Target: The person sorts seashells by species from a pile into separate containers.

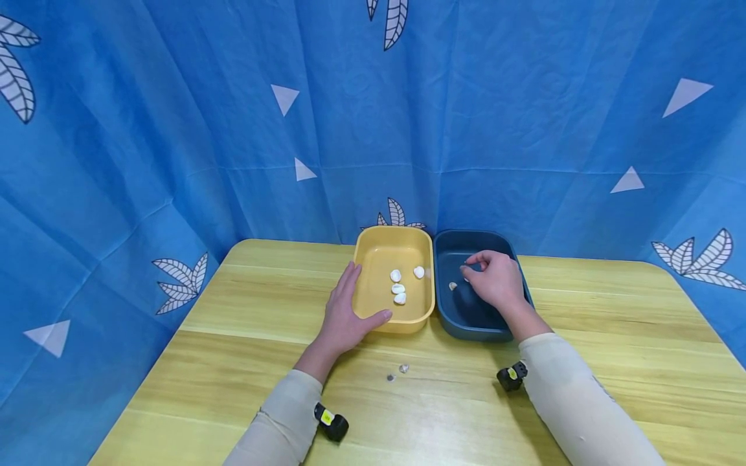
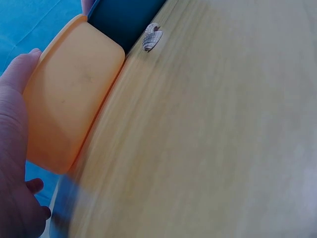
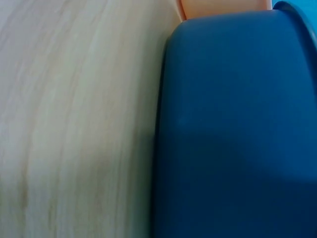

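Note:
My left hand (image 1: pixel 344 317) rests against the near left corner of a yellow plastic bin (image 1: pixel 362 304), its fingers straight along the left side. Its thumb (image 2: pixel 20 72) lies at the near rim. Several white seashells (image 1: pixel 398 288) lie inside. My right hand (image 1: pixel 497 278) reaches into a dark blue bin (image 1: pixel 474 333), thumb and forefinger close together; whether a small thing is between them is too small to tell. A small brownish seashell (image 1: pixel 452 286) lies on the blue bin's floor, left of that hand. The right wrist view shows only the bin's outside wall (image 3: pixel 237 99).
The two bins stand side by side near the back edge of the wooden table (image 1: pixel 245 362). Two small shells, one whitish (image 1: pixel 404 368) and one grey (image 1: pixel 391 377), lie on the table in front of them. A blue patterned curtain (image 1: pixel 361 129) hangs behind.

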`<move>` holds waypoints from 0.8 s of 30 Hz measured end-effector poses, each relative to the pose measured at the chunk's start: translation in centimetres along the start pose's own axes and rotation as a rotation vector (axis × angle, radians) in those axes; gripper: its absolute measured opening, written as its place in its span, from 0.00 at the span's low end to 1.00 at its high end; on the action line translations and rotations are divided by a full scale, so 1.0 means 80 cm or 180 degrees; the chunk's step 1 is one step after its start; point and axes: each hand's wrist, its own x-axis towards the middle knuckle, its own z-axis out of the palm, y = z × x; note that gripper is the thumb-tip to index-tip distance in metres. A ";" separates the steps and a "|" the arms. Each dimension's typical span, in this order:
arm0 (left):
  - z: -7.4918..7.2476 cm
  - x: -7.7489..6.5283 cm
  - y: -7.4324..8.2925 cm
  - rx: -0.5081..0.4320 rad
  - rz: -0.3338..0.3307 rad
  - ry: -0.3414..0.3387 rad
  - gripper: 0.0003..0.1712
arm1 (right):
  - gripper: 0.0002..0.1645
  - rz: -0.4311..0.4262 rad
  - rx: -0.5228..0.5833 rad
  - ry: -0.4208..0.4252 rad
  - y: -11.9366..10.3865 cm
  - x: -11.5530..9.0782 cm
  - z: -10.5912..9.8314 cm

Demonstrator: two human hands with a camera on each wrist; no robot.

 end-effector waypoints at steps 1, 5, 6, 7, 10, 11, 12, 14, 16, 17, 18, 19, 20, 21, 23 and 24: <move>0.000 0.000 0.000 0.0000 0.0001 0.0002 0.65 | 0.11 -0.0003 0.0001 0.0009 -0.001 -0.001 0.000; 0.000 0.000 0.000 -0.0004 0.0012 0.0003 0.64 | 0.13 0.0004 0.0039 0.0020 -0.006 -0.007 -0.003; 0.000 0.000 0.000 0.0003 0.0004 0.0000 0.64 | 0.13 0.0002 0.0055 0.0018 -0.008 -0.009 -0.004; 0.000 0.000 0.000 0.0004 0.0004 -0.0004 0.64 | 0.14 -0.0006 0.0075 0.0019 -0.010 -0.011 -0.006; 0.000 0.000 0.000 0.0014 0.0011 -0.0015 0.64 | 0.13 -0.0057 0.0124 0.0032 -0.016 -0.019 -0.011; 0.000 0.000 0.000 0.0016 0.0016 -0.0015 0.64 | 0.13 -0.0086 0.0136 0.0034 -0.017 -0.021 -0.013; 0.000 0.000 0.000 0.0022 0.0008 -0.0016 0.64 | 0.13 -0.0131 0.0144 0.0039 -0.019 -0.024 -0.014; 0.000 0.000 0.001 0.0015 0.0008 -0.0013 0.64 | 0.13 -0.0216 0.0149 0.0048 -0.021 -0.030 -0.018; 0.000 0.000 0.001 0.0004 0.0008 -0.0009 0.64 | 0.13 -0.0318 0.0160 0.0065 -0.025 -0.036 -0.020; 0.000 0.000 0.001 0.0004 0.0003 -0.0010 0.64 | 0.12 -0.0371 0.0175 0.0074 -0.027 -0.040 -0.020; 0.000 0.000 0.001 0.0008 -0.0013 -0.0013 0.64 | 0.12 -0.0427 0.0183 0.0088 -0.030 -0.044 -0.021; -0.001 0.000 0.002 0.0011 -0.0021 -0.0022 0.64 | 0.12 -0.0479 0.0188 0.0098 -0.032 -0.048 -0.021; -0.001 0.001 0.002 0.0017 -0.0028 -0.0029 0.64 | 0.11 -0.0542 0.0202 0.0107 -0.034 -0.052 -0.021; -0.001 0.001 0.002 0.0019 -0.0035 -0.0036 0.64 | 0.10 -0.0595 0.0219 0.0109 -0.037 -0.056 -0.021; -0.001 0.001 0.002 0.0021 -0.0045 -0.0047 0.64 | 0.09 -0.0691 0.0250 0.0090 -0.043 -0.065 -0.022; -0.001 0.001 0.003 0.0018 -0.0035 -0.0044 0.64 | 0.09 -0.0733 0.0256 0.0072 -0.045 -0.069 -0.022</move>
